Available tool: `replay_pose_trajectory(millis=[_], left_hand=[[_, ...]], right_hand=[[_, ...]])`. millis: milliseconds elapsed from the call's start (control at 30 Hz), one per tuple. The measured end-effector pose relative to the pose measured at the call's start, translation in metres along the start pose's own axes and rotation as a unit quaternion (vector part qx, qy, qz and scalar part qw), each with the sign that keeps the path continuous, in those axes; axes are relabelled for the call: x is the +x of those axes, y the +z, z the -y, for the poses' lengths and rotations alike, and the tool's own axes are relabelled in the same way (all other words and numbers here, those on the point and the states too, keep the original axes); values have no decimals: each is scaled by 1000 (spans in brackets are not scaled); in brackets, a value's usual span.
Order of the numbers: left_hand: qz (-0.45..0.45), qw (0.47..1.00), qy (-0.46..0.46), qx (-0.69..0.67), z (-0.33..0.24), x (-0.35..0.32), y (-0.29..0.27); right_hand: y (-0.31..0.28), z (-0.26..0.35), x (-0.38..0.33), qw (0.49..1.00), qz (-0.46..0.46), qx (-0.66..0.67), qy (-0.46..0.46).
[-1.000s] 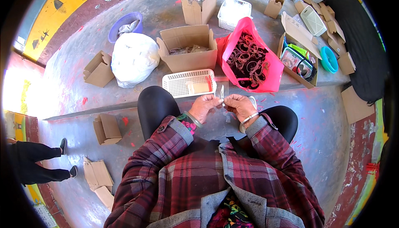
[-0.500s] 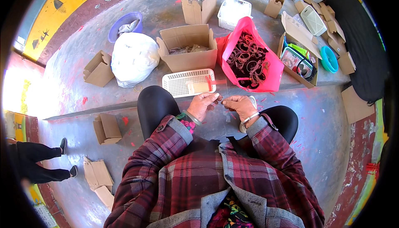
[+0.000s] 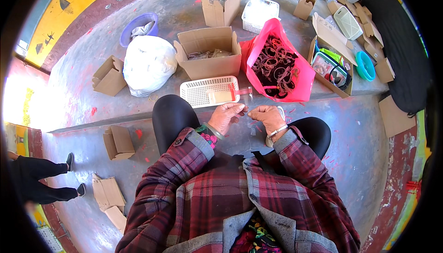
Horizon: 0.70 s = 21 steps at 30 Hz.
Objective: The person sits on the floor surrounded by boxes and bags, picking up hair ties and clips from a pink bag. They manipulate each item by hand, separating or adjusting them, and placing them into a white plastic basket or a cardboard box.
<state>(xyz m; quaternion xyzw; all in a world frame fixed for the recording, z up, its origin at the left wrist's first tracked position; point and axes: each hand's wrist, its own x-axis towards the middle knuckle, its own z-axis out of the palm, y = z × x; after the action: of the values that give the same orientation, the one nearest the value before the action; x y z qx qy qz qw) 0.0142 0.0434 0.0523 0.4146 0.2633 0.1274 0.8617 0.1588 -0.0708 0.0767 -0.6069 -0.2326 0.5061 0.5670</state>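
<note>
My left hand (image 3: 225, 117) and my right hand (image 3: 266, 116) are close together between my knees, fingers pinched, tips slightly apart. From the left fingertips rises a see-through piece, seemingly a small clear plastic bag (image 3: 249, 99). Whatever sits in the right pinch is too small to make out. Just beyond the hands, a white perforated basket (image 3: 193, 95) holds a pale flat stack (image 3: 221, 97). A red strip (image 3: 242, 91) lies across its right end. Right of it stands a pink bag (image 3: 302, 87) full of dark and pinkish looped bands (image 3: 278, 66).
Behind the basket is an open cardboard box (image 3: 212, 71) with small packets. A white stuffed bag (image 3: 150, 66) and a purple basin (image 3: 126, 36) stand left. Rightward are a carton of supplies (image 3: 339, 91) and a turquoise basin (image 3: 366, 66). A person in black trousers (image 3: 44, 167) is far left.
The clear piece at my left fingertips now shows more plainly, spread against the red strip. My right hand has shifted very slightly right, widening the gap between the fingertips.
</note>
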Motion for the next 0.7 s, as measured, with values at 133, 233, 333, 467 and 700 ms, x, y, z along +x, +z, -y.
replay_pose_trajectory(millis=[133,233,333,467,700], left_hand=[[-1,1000,4,-8,-1,0,2],[1,1000,9,-14,-3,-2,5],[18,999,29,19,1,1,2],[41,995,63,68,3,2,3],[37,991,83,97,6,2,4]], right_hand=[[1,1,-1,1000,-5,-8,1],[2,3,-2,1000,-9,-16,0],[2,1,-1,1000,-7,-19,-1],[4,2,-2,1000,-6,-11,-3],[6,4,-4,999,-8,-42,-3]])
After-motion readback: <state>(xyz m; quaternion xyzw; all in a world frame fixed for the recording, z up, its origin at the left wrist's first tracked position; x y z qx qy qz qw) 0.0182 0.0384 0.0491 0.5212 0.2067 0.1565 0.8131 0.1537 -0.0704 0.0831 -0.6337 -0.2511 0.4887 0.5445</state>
